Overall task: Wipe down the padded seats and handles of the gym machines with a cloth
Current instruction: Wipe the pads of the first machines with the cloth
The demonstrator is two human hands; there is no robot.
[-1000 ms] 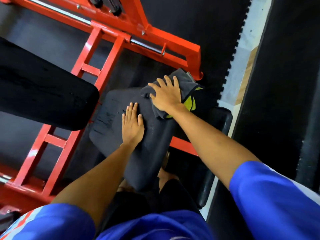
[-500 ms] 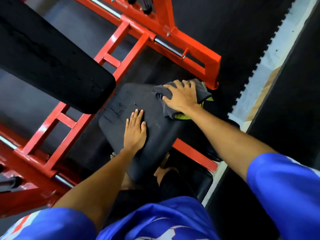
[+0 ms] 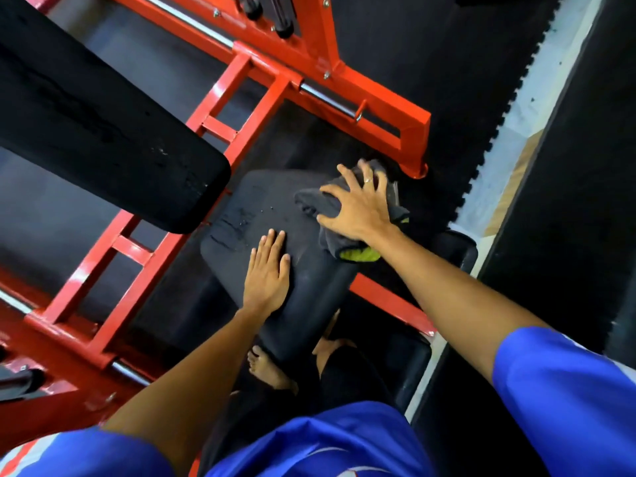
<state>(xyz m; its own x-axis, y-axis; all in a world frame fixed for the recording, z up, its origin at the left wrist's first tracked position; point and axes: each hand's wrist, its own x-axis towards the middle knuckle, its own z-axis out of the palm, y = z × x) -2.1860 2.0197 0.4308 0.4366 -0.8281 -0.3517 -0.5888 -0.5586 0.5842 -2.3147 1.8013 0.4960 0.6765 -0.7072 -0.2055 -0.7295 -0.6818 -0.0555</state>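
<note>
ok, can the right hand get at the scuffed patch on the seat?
Probably yes. Right hand presses the cloth on the seat beside the patch; only bare pad between, left hand rests clear of it.

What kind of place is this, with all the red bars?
Probably a gym. There's a red-painted steel machine frame, a black padded seat cushion and black rubber floor mats with jigsaw edges.

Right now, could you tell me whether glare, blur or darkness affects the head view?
Head view: glare streaks the red frame at lower left and the chrome bar; the black back pad loses detail in darkness; the blue sleeve looks soft.
</note>
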